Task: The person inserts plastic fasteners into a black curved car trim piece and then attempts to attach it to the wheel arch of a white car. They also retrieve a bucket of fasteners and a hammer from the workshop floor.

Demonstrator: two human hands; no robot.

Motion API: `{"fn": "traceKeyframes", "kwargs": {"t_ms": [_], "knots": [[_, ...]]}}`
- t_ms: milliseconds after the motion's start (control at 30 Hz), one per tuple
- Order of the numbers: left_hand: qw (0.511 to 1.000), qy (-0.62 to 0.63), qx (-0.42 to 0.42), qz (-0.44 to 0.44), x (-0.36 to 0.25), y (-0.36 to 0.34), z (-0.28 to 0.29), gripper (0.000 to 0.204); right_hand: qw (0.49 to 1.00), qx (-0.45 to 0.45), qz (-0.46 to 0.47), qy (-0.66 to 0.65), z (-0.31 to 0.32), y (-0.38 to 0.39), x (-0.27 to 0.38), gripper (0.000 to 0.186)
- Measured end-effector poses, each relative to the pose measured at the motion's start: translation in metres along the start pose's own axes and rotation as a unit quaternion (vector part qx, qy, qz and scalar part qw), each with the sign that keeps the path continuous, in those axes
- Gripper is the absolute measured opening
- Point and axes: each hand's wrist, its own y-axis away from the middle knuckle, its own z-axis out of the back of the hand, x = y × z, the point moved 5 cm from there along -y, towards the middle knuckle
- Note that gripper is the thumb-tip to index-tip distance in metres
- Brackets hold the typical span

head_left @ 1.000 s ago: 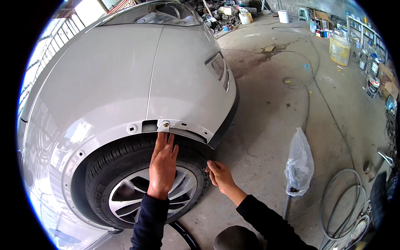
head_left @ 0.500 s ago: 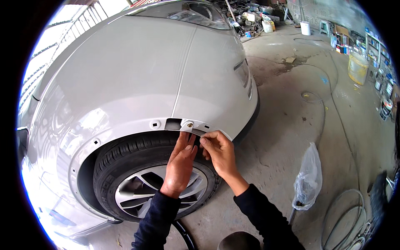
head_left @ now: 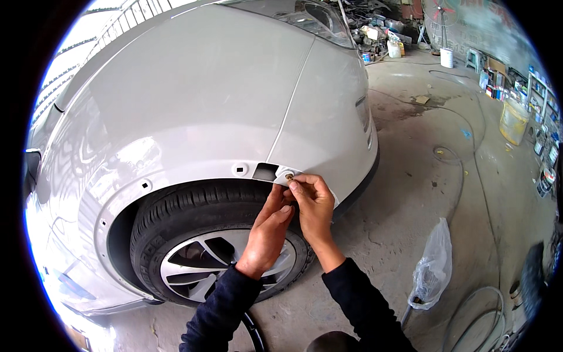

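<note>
A silver-white car fender point(head_left: 205, 100) meets the front bumper point(head_left: 328, 123) above the front wheel point(head_left: 217, 258). My right hand point(head_left: 314, 202) pinches a small brass-coloured screw point(head_left: 289, 176) at the wheel-arch edge, right where fender and bumper join. My left hand point(head_left: 268, 232) reaches up under the arch beside it, fingers pressed against the arch lip behind the screw. A square cut-out point(head_left: 265, 172) and a round clip hole point(head_left: 239, 170) sit just left of the screw.
A clear plastic bag point(head_left: 433, 267) stands on the concrete floor to the right, with a coiled hose point(head_left: 478, 320) near it. Buckets point(head_left: 514, 120), shelves and clutter line the far wall. A thin hose point(head_left: 451, 155) lies across the floor.
My right hand rose from beside the tyre to the arch edge and now holds the screw at the seam. My left hand shifted right, and my head came closer to the arch.
</note>
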Motion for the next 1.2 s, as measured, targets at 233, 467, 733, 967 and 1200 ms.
{"fn": "traceKeyframes", "kwargs": {"t_ms": [233, 467, 733, 967, 1200], "knots": [[1.000, 0.025, -0.017, -0.009, -0.003, 0.002, -0.002, 0.068, 1.000, -0.010, -0.011, -0.015, -0.007, -0.002, 0.002, 0.009], [1.000, 0.026, -0.004, -0.010, -0.003, 0.001, -0.003, 0.071, 0.998, 0.001, -0.058, 0.018, -0.001, -0.005, 0.001, 0.010], [1.000, 0.020, -0.023, -0.002, 0.008, 0.001, 0.009, 0.073, 0.999, 0.007, -0.044, 0.030, -0.001, -0.005, 0.000, 0.013], [1.000, 0.012, -0.013, -0.003, 0.004, 0.002, 0.007, 0.073, 0.997, 0.022, -0.070, 0.030, -0.002, -0.006, -0.002, 0.018], [1.000, 0.006, -0.006, -0.005, 0.003, 0.002, 0.008, 0.073, 0.994, 0.030, -0.094, 0.037, 0.002, -0.008, -0.004, 0.023]]}}
